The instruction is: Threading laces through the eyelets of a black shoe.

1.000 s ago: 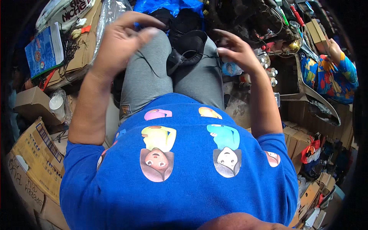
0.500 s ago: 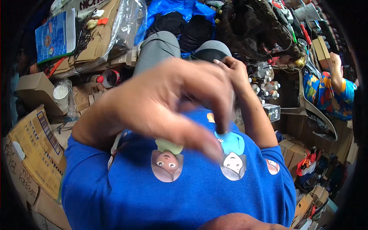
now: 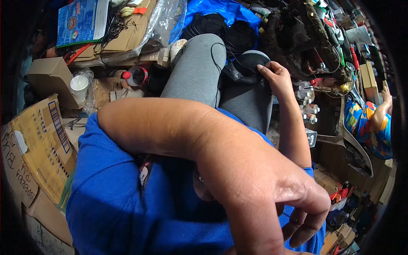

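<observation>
Black shoe [image 3: 248, 68] on lap, right hand [image 3: 276, 78] gripping; left hand [image 3: 272, 191] raised.

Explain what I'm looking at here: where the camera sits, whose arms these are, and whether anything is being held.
The picture comes from a wide fisheye camera worn on a person's head, looking down, so straight edges bend near the rim. There is no machine, only two bare hands. The person wears a blue shirt and grey trousers and sits among clutter. The left hand is raised close to the lens, fingers curled; whether it holds anything cannot be told. The right hand rests on a black shoe lying on the lap, with thin thread running over the knee. Around them lie cardboard boxes, a red-capped bottle and a blue tarp. Another person's sleeve shows at the right.
</observation>
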Demonstrator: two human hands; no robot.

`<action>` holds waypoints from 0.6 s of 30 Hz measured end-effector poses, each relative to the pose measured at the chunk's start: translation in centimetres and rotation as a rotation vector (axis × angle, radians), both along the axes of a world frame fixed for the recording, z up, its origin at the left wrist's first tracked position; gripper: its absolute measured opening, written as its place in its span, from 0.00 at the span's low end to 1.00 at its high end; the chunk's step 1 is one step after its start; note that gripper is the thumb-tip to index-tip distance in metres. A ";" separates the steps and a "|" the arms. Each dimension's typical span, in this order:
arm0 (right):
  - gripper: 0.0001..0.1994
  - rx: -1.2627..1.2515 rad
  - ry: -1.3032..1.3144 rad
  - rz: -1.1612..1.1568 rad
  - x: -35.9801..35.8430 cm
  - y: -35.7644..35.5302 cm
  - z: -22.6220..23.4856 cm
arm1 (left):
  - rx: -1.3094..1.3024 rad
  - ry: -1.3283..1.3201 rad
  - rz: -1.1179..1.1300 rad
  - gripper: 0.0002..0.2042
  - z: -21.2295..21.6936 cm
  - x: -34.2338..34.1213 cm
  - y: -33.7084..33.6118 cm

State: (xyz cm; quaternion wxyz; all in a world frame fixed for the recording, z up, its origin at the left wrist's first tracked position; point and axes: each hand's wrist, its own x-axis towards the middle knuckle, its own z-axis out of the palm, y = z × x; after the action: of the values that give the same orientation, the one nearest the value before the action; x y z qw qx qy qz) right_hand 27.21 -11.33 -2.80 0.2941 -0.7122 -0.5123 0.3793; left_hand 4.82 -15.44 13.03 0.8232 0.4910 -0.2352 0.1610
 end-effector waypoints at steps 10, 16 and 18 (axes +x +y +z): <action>0.14 0.343 -0.268 0.106 0.0 -2.9 2.4 | 0.059 0.129 0.184 0.13 -1.9 0.0 5.0; 0.11 -0.063 -0.083 0.367 0.9 -1.9 3.0 | 0.771 0.784 1.046 0.15 -15.3 5.2 10.3; 0.10 0.059 -0.160 0.427 1.0 -2.3 3.2 | 0.797 0.707 1.049 0.17 -18.0 6.3 9.3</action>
State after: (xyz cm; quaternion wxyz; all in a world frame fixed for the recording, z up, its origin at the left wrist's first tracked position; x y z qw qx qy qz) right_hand 28.24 -13.67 0.43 0.1864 -0.6063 -0.6840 0.3602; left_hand 11.15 -6.17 -4.97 0.4246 0.8223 0.2680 0.2679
